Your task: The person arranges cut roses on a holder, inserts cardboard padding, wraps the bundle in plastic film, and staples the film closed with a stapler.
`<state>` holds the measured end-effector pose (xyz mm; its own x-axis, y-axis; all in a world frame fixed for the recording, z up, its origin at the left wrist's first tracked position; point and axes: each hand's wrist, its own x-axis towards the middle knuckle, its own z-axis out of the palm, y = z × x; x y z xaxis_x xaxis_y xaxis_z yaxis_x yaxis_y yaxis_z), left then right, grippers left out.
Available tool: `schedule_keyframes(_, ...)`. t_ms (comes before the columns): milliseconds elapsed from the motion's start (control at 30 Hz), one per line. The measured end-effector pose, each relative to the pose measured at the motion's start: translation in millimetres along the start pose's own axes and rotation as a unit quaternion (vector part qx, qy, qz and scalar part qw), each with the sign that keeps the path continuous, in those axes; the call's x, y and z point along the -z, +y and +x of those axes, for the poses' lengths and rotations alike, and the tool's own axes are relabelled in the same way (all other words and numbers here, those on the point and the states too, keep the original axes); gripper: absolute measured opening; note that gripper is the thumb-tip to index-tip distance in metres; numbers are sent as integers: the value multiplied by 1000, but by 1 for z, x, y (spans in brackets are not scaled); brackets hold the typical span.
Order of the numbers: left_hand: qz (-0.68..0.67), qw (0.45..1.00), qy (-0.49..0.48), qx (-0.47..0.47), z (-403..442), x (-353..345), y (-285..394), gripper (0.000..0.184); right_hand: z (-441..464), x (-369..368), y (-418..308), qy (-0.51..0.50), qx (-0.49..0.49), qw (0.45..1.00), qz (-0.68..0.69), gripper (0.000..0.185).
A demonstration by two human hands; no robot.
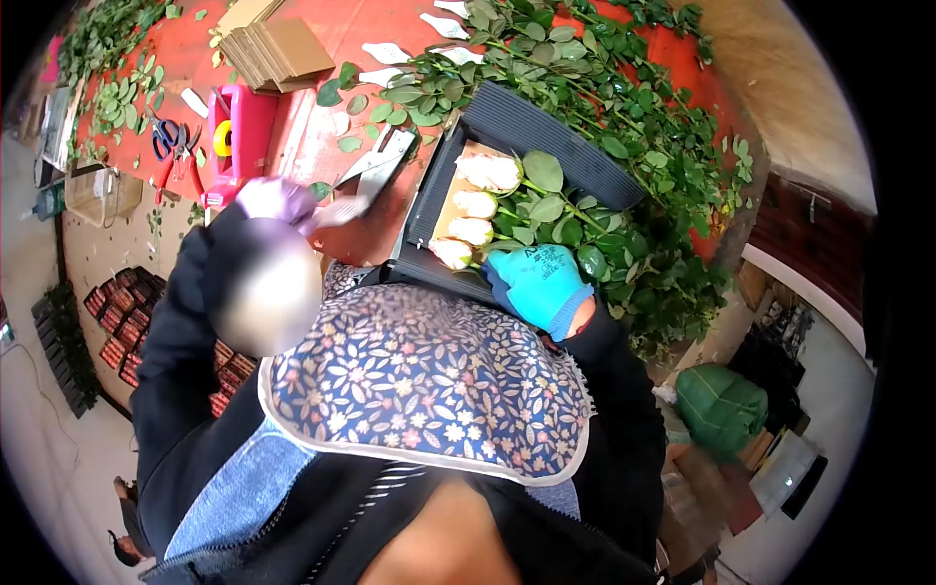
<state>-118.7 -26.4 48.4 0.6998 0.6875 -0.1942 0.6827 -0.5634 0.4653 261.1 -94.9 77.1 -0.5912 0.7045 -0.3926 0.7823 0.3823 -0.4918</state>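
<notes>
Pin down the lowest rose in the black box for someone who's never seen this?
On the red table, find the black box in front of the person. Inside is a row of pale roses, stems to picture right. The lowest rose ends that row, set apart as the bloom closest to the blue-gloved right hand.

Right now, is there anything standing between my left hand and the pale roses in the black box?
Yes: the box's left wall stands between your left hand and the roses. A metal thing also lies on the red table, close to that path.
</notes>
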Motion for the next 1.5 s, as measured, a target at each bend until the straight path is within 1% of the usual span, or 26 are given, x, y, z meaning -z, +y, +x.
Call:
schedule_keyframes(33, 4, 987, -129, 95, -17, 9, 2, 16, 2, 3, -1, -16, -7, 1000, -3, 11)
schedule_keyframes(67, -81, 931, -271, 232, -31, 17, 2, 22, 2, 4, -1, -21, -11, 1000, -7, 12)
schedule_keyframes(100, 83, 909, -357, 196, -54, 10, -8, 29, 1, 2, -1, -20, -6, 1000, -4, 12)
schedule_keyframes(133, 88, 908, -357, 200, -60, 3, -11, 29, 0, 1, 1, -11, -1, 1000, 5, 12)
schedule_keyframes(233, 80, 924, -320, 194, -65, -13, -19, 38, 1, -1, -1, 5, -1, 1000, 7, 11)
schedule_keyframes(267, -106, 994, 13, -10, -12, -17, 16, 28, 2, 3, 0, 6, 2, 1000, 3, 11)
schedule_keyframes(300, -252, 965, -4, 76, 25, -7, 42, 26, 2, 3, -1, 7, 3, 1000, 8, 11)
schedule_keyframes(367, -369, 921, 125, 3, 67, -25, 63, 41, 4, 6, -5, -31, -25, 999, -9, 12)
schedule_keyframes(400, -438, 889, 133, 16, 80, -48, 66, 43, 4, 4, -5, -25, -21, 999, -12, 12)
schedule_keyframes(433, -536, 833, 92, 103, 87, -44, 79, 40, 3, 2, -4, -17, -15, 1000, -13, 12)
schedule_keyframes(500, -577, 799, 68, 158, 100, -47, 86, 40, 1, 4, -6, 9, -10, 1000, -8, 12)
schedule_keyframes(633, -572, 806, 76, 133, 108, -58, 81, 38, 3, 3, -5, 6, -11, 1000, -3, 13)
schedule_keyframes(700, -593, 790, 56, 145, 111, -53, 80, 45, 3, 3, -5, -6, -22, 1000, -4, 14)
schedule_keyframes(767, -585, 798, 40, 141, 112, -43, 84, 44, 3, 2, -4, -7, -20, 1000, -10, 15)
schedule_keyframes(833, -608, 771, 23, 187, 113, -41, 90, 45, 3, 2, -3, 0, -12, 1000, -4, 14)
schedule_keyframes(867, -609, 771, 22, 185, 113, -40, 91, 45, 2, 3, -3, 10, -3, 1000, 2, 14)
schedule_keyframes(933, -633, 746, 21, 204, 110, -41, 95, 45, 2, 4, -2, 10, -4, 1000, 4, 14)
schedule_keyframes(967, -633, 747, 18, 205, 108, -42, 96, 45, 2, 3, -3, 9, -4, 1000, 6, 14)
schedule_keyframes(1033, -694, 685, 44, 217, 106, -49, 99, 49, 2, 3, -3, 3, -10, 1000, 5, 14)
schedule_keyframes(1067, -692, 687, 38, 219, 103, -52, 98, 49, 1, 3, -2, -4, -15, 1000, 0, 14)
schedule_keyframes(1133, -666, 720, 51, 186, 98, -56, 95, 54, 0, 1, 0, 2, -11, 1000, 8, 14)
schedule_keyframes(1167, -666, 721, 47, 187, 97, -56, 94, 54, 0, 1, 1, 7, -2, 1000, 10, 14)
schedule_keyframes(1267, -686, 697, 43, 203, 95, -58, 90, 60, 0, 6, 0, -4, 0, 1000, 4, 13)
schedule_keyframes(1367, -683, 705, 42, 187, 94, -57, 89, 59, -1, 9, 2, -12, -6, 1000, 14, 15)
schedule_keyframes(1433, -690, 697, 40, 189, 93, -58, 88, 57, -1, 6, 3, -17, -15, 1000, 12, 15)
schedule_keyframes(1500, -662, 724, 57, 186, 92, -55, 89, 52, -1, 7, 3, -28, -27, 999, 35, 14)
